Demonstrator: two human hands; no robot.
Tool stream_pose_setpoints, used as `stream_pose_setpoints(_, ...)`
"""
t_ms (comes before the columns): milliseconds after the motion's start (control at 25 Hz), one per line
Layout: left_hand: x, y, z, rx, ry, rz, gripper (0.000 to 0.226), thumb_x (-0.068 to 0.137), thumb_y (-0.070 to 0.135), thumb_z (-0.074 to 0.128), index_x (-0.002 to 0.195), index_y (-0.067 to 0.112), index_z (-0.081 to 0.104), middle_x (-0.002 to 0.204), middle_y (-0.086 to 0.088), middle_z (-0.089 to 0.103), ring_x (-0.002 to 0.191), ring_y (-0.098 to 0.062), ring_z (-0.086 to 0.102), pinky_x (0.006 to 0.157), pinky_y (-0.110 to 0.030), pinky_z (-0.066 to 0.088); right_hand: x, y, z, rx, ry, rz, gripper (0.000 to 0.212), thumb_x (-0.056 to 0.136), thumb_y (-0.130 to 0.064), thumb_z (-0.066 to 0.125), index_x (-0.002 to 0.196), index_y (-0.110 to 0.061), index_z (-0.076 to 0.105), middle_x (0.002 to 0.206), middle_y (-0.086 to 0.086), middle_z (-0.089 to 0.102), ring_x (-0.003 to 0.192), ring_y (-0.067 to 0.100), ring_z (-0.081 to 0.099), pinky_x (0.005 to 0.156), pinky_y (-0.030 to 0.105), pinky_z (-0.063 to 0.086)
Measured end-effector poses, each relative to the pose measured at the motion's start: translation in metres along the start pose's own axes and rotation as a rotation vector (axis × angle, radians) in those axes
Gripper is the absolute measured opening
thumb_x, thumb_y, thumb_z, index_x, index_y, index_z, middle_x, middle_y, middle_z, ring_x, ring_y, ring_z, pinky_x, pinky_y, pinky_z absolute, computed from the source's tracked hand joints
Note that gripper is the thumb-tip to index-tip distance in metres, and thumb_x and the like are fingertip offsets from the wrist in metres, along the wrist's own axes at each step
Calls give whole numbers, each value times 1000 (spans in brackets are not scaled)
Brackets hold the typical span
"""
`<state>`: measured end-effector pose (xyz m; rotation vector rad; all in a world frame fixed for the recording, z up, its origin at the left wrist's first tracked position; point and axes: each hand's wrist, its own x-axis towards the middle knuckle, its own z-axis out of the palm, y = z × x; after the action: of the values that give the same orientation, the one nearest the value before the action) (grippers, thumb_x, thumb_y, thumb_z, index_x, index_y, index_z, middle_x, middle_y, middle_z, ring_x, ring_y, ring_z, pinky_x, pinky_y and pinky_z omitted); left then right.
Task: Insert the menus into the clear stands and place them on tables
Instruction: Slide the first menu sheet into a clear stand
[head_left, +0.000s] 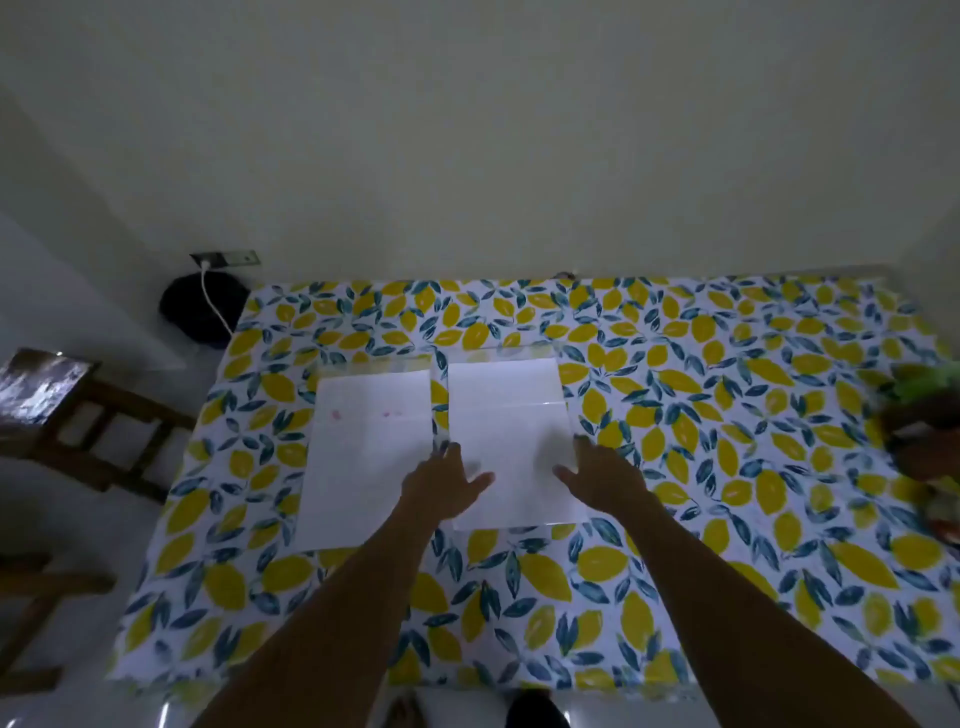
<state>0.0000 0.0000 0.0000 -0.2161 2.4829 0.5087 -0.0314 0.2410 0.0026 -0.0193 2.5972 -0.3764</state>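
Note:
Two white menu sheets lie flat side by side on the lemon-print tablecloth (675, 571). The left menu (363, 447) has faint pink marks. The right menu (506, 410) seems to lie inside a clear stand, whose glossy edges show around it. My left hand (447, 483) hovers with fingers spread at the right menu's left edge, fingertips near the gap between the two sheets. My right hand (602, 475) is spread over the right menu's right edge. Neither hand grips anything. Both forearms reach in from the near edge.
A wooden chair (78, 415) stands to the table's left. A dark round object (202, 312) with a white cable sits on the floor by a wall socket. Blurred green and brown items (924, 415) sit at the table's right edge. The wall runs behind the table.

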Motion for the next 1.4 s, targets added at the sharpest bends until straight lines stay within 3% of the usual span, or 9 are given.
stream_pose_setpoints(120,3,8,25,-119,61,-121,88,89,63,53,152,9,24,158,-19,28,139,-42,39,110,-52,39,8,12,11,138,-1,76,71,91,-47,54,144,-6,32,132,23,56,122,40,55,97,48,46)
stream_pose_setpoints(320,-9,26,50,-262,226,-257,79,90,52,60,149,8,29,141,-22,38,127,-46,43,105,-51,39,-4,14,34,402,131,159,40,87,-30,57,116,-3,57,109,20,66,105,39,62,84,40,48)
stream_pose_setpoints(600,-24,15,35,-462,177,-322,72,89,45,64,145,10,34,137,-21,49,126,-42,51,106,-48,43,-33,22,39,500,110,215,35,83,-21,59,112,-1,54,111,22,64,106,41,60,83,41,47)
stream_pose_setpoints(760,-60,4,38,-535,231,-271,42,99,23,44,140,13,39,131,-24,59,114,-42,60,93,-44,49,-76,34,35,470,184,122,33,89,-12,46,118,-9,60,121,16,65,113,39,60,89,39,44)
stream_pose_setpoints(880,-98,-6,40,-460,270,-134,44,97,8,41,140,14,46,127,-21,62,111,-41,62,90,-38,49,-122,46,23,409,202,-41,35,92,-18,45,116,-15,71,125,14,68,116,35,61,96,40,47)
stream_pose_setpoints(1000,-134,-15,40,-363,254,77,39,90,16,42,122,5,62,115,-18,69,104,-39,66,90,-37,52,-160,59,14,540,181,-112,32,85,-18,54,104,-31,77,113,21,71,108,34,67,93,47,51)
stream_pose_setpoints(1160,-160,-29,31,-559,271,196,36,81,19,69,113,4,73,105,-14,74,96,-27,70,89,-34,56,-188,63,-12,643,178,-77,30,83,10,62,108,-1,74,112,15,72,69,-12,65,64,10,51)
stream_pose_setpoints(1320,-161,-21,-2,-519,410,317,23,83,14,78,106,10,79,99,-14,76,83,-15,70,73,-3,46,-192,55,-46,707,239,-148,25,88,-6,67,112,-9,74,99,15,74,85,26,69,78,43,56)
stream_pose_setpoints(1400,-150,-13,-26,-426,504,380,18,87,24,74,102,17,80,93,-8,77,80,-13,69,74,-9,47,-177,49,-64,696,263,-189,25,91,-26,68,113,-16,74,95,13,72,84,28,68,75,44,56)
